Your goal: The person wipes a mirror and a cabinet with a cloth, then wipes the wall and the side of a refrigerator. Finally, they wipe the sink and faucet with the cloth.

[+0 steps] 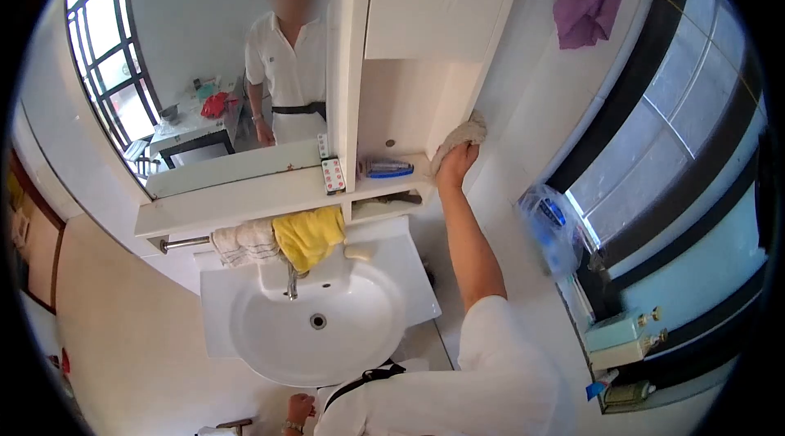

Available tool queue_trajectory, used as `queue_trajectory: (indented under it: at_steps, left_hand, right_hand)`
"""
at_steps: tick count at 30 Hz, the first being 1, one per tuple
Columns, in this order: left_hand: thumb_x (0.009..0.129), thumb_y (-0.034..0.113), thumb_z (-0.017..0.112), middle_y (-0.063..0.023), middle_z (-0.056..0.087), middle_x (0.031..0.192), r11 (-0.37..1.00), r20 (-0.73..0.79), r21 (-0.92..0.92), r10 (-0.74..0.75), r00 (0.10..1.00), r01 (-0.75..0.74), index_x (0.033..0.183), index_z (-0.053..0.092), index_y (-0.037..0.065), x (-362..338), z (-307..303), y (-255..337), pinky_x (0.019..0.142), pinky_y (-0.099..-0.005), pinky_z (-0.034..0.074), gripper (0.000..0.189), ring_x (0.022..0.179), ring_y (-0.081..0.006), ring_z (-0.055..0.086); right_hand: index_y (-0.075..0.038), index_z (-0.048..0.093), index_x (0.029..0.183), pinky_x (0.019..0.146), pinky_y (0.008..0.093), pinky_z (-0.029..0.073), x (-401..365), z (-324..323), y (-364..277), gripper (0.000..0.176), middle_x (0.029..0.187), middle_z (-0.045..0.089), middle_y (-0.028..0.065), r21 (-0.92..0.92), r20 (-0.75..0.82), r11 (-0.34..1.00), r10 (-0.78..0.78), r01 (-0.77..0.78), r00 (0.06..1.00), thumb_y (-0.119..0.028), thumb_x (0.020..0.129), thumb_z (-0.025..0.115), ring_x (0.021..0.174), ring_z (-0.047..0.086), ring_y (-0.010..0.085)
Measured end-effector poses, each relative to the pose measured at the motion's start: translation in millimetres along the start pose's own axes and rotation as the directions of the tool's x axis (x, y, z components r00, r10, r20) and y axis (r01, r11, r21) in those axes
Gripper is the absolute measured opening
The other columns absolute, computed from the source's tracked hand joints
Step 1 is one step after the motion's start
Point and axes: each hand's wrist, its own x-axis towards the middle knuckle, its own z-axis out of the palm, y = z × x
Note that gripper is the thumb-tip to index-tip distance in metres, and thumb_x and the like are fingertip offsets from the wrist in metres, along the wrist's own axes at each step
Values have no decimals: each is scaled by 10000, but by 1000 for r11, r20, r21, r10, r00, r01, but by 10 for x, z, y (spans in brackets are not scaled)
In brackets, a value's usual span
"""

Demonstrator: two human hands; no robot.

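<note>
My right hand (459,159) grips a greyish-beige cloth (472,129) and presses it against the side edge of the white wall cabinet (441,19), beside its open shelf. The arm is stretched up and forward. Low in the view, my left hand (302,408) hangs near the front of the white washbasin (253,338), its fingers curled with nothing visible in them. A watch is on that wrist. On the shelf close to the cloth lies a blue and clear item (388,168), perhaps a packaged brush.
A yellow cloth (309,238) and a striped towel (245,241) hang from a rail above the faucet (292,280). Soap (357,253) sits on the basin rim. The mirror (204,43) reflects a person. Right, a plastic bag (549,227) and bottles (617,334) stand by the window.
</note>
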Motion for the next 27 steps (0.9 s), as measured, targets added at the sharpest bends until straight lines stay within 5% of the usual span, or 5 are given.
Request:
queue_trajectory:
  at_steps: [15, 17, 23, 26, 27]
  left_hand:
    - [766, 153, 604, -112, 589, 630, 963, 106, 260, 43, 993, -69, 778, 616, -1, 1169, 89, -731, 458, -372, 466, 154, 537, -224, 583]
    - [689, 243, 554, -137, 508, 553, 352, 180, 661, 783, 595, -663, 573, 532, 92, 1279, 246, -1056, 497, -488, 352, 191, 542, -352, 499]
    - [557, 322, 597, -63, 497, 447, 263, 81, 721, 887, 454, -641, 450, 584, 193, 1832, 473, -1701, 421, -439, 318, 169, 420, -283, 458]
    - [641, 326, 610, -78, 547, 523, 537, 82, 688, 610, 788, -488, 635, 613, 158, 1697, 430, -1745, 458, -415, 382, 168, 454, -271, 498]
    - [669, 327, 614, -83, 564, 548, 586, 89, 691, 512, 855, -423, 697, 623, 147, 1645, 416, -1767, 470, -408, 403, 183, 466, -267, 512]
  right_hand:
    - [2, 485, 1079, 505, 340, 460, 1432, 1556, -2246, 255, 874, 517, 97, -29, 427, 955, -255, 295, 867, -163, 913, 386, 671, 528, 191]
    - [-15, 519, 1032, 541, 336, 460, 1513, 1744, -2559, 263, 871, 539, 102, -46, 467, 951, -250, 306, 848, -218, 906, 409, 671, 538, 204]
    - [75, 438, 1214, 800, 374, 464, 2020, 2283, -3082, 474, 1116, 537, 182, 5, 437, 942, -305, 337, 846, -248, 872, 491, 956, 552, 279]
    - [10, 525, 1118, 600, 315, 504, 2378, 2393, -3050, 318, 964, 567, 129, 11, 426, 925, -349, 381, 835, -195, 876, 502, 789, 576, 206]
    - [75, 409, 1253, 871, 370, 425, 2283, 2310, -3023, 550, 1190, 503, 182, -27, 460, 918, -341, 397, 820, -281, 851, 532, 1036, 512, 275]
